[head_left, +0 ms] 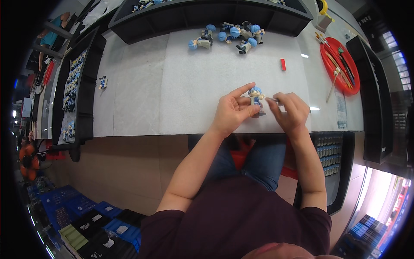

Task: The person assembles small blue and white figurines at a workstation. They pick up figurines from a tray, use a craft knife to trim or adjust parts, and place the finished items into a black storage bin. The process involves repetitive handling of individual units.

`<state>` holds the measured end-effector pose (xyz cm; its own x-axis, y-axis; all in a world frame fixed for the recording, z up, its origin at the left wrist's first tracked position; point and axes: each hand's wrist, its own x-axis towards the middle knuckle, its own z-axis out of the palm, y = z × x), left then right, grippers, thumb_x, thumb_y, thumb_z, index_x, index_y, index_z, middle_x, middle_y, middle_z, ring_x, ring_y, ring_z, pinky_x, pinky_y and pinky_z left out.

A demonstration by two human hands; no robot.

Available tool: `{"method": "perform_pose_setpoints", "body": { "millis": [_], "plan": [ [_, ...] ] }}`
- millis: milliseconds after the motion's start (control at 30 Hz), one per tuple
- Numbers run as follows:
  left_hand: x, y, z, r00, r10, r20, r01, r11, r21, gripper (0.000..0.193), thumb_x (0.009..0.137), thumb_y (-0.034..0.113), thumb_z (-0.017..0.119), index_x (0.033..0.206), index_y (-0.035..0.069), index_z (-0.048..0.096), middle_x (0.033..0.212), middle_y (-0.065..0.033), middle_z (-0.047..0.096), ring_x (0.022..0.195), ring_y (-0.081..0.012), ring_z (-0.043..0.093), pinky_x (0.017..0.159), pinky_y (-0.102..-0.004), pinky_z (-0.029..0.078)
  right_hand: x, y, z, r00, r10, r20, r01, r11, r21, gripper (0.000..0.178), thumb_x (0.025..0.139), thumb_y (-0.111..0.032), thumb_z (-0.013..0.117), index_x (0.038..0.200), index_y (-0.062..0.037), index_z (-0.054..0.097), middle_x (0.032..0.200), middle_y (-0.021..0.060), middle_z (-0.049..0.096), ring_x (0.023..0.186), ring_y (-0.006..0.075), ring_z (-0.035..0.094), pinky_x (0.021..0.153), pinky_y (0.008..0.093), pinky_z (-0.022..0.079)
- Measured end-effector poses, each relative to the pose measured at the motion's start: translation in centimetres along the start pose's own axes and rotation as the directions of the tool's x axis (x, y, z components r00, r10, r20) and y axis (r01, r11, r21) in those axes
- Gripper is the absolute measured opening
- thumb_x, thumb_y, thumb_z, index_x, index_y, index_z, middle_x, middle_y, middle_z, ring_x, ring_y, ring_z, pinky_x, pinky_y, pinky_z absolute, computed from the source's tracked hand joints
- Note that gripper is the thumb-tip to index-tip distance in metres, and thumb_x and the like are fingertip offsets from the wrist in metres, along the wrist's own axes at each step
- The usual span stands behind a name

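Observation:
A small toy figurine (255, 98) with light blue hair and a cream and blue outfit stands upright between the fingers of my left hand (231, 111), over the near part of the white mat. Close on its right, my right hand (294, 113) has thumb and forefinger pinched together beside the figurine's raised arm. Whatever that pinch holds, if anything, is too small to make out. Farther back on the mat lies a loose group of similar blue-haired figurines (235, 33), several of them on their sides. A small red block (283, 64) rests to their right.
Along the back runs a long black tray (207, 22); another black tray (89, 77) on the left holds many small parts. One headless figurine body (102, 82) lies near it. At right is a red oval dish (354, 89) with brushes. Below, a tray (332, 194) carries rows of figurines.

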<state>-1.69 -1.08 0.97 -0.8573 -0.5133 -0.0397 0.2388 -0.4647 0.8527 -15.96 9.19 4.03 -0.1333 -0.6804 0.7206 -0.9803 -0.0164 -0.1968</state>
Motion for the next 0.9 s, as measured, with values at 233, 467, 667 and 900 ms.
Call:
{"method": "perform_pose_setpoints", "body": {
  "millis": [233, 467, 667, 900],
  "plan": [
    [0.0, 0.1, 0.5, 0.998, 0.036, -0.045, -0.034, 0.998, 0.053, 0.063, 0.073, -0.006, 0.067, 0.128, -0.005, 0.036, 0.098, -0.0184, 0.062, 0.090, -0.0222, 0.063, 0.079, -0.0297, 0.052, -0.6, 3.0, 0.7, 0.975, 0.189, 0.114, -0.158, 0.958, -0.238, 0.020, 0.078, -0.018, 0.066, 0.095, -0.0068, 0.066, 0.083, 0.0076, 0.062, 0.071, 0.0208, 0.058, 0.060, 0.0318, 0.045],
    [0.0, -0.2, 0.4, 0.999, 0.035, -0.035, -0.032, 0.996, 0.088, 0.064, 0.072, -0.008, 0.067, 0.129, -0.001, 0.038, 0.101, -0.0176, 0.061, 0.095, -0.0201, 0.060, 0.082, -0.0301, 0.052, -0.8, 0.5, 0.1, 0.924, 0.364, 0.122, -0.383, 0.889, 0.251, 0.021, 0.081, -0.010, 0.064, 0.100, -0.0017, 0.064, 0.088, 0.0105, 0.063, 0.075, 0.0179, 0.060, 0.066, 0.0281, 0.047],
    [0.0, -0.6, 0.3, 0.998, 0.060, 0.000, -0.060, 0.996, 0.071, 0.065, 0.073, -0.010, 0.064, 0.131, 0.003, 0.037, 0.105, -0.0150, 0.060, 0.096, -0.0186, 0.059, 0.082, -0.0294, 0.052, -0.9, -1.9, 0.0, 0.744, 0.515, 0.426, -0.658, 0.456, 0.599, 0.023, 0.083, 0.001, 0.058, 0.106, 0.0031, 0.060, 0.086, 0.0108, 0.065, 0.076, 0.0154, 0.063, 0.071, 0.0242, 0.050],
    [0.0, -0.4, 0.2, 0.999, 0.039, -0.010, -0.038, 0.996, 0.081, 0.062, 0.076, -0.013, 0.056, 0.133, 0.004, 0.036, 0.102, -0.0147, 0.062, 0.095, -0.0168, 0.060, 0.083, -0.0281, 0.049, -1.6, -1.2, -0.7, 0.740, 0.568, 0.360, -0.632, 0.405, 0.661, 0.025, 0.085, 0.004, 0.052, 0.110, 0.0044, 0.056, 0.097, 0.0145, 0.063, 0.087, 0.0186, 0.062, 0.075, 0.0282, 0.052]
  ]
}}
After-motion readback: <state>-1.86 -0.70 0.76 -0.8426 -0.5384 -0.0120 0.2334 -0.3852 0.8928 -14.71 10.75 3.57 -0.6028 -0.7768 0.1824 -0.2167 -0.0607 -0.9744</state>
